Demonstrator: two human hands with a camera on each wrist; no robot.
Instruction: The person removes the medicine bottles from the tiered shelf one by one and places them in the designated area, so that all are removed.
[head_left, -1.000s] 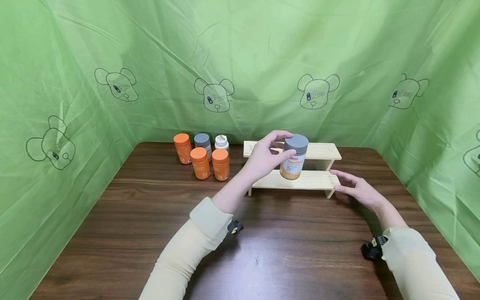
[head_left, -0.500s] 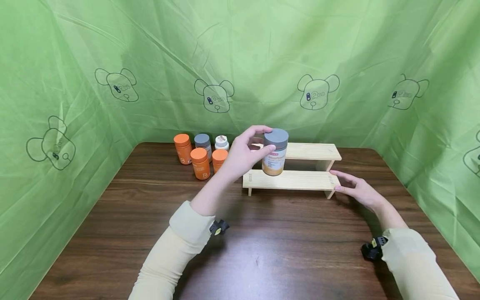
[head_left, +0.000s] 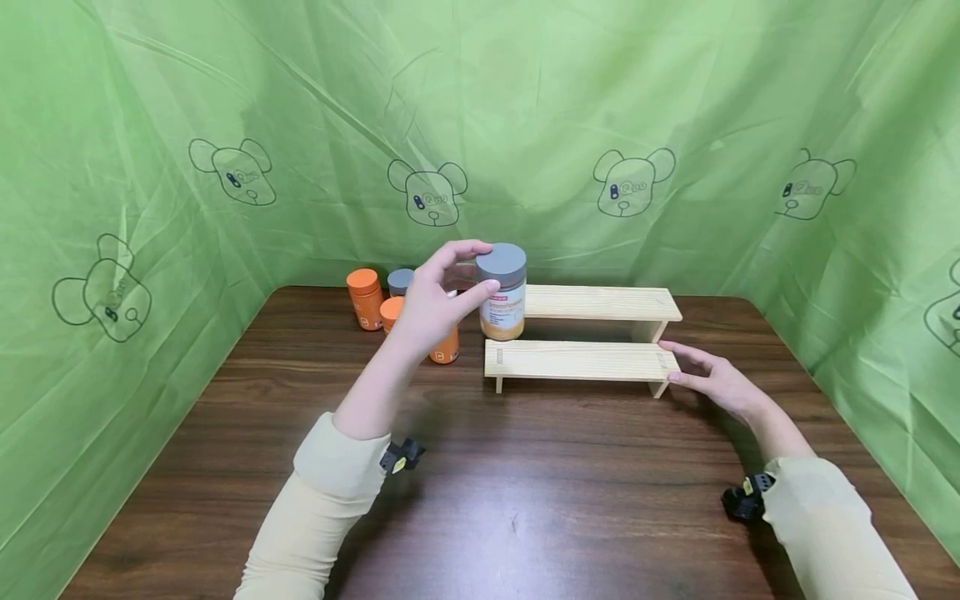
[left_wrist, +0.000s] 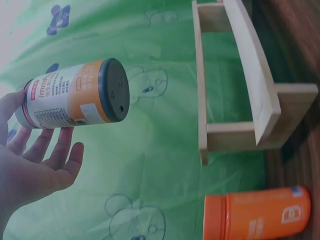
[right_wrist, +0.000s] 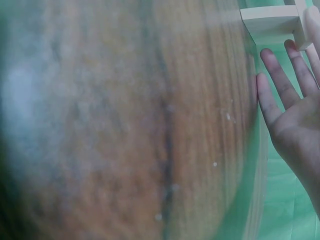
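My left hand (head_left: 435,304) grips a supplement jar (head_left: 502,292) with a grey lid, thumb and fingers at its upper part. The jar is upright in the air over the left end of the two-tier wooden shelf (head_left: 581,360). In the left wrist view the jar (left_wrist: 75,92) shows its white and orange label and dark base, away from the shelf (left_wrist: 255,70). My right hand (head_left: 712,382) rests at the shelf's right end, fingertips at its edge. In the right wrist view the fingers of this hand (right_wrist: 300,120) are fairly straight.
Left of the shelf stand an orange bottle (head_left: 365,298), a grey-lidded jar (head_left: 400,281) and more orange bottles, partly hidden by my left hand. A green curtain (head_left: 525,100) surrounds the dark wooden table (head_left: 540,483) at the back and sides.
My left hand has carried the grey-lidded jar left and slightly up, from over the shelf's middle to its left end. My right hand stays at the shelf's right end.
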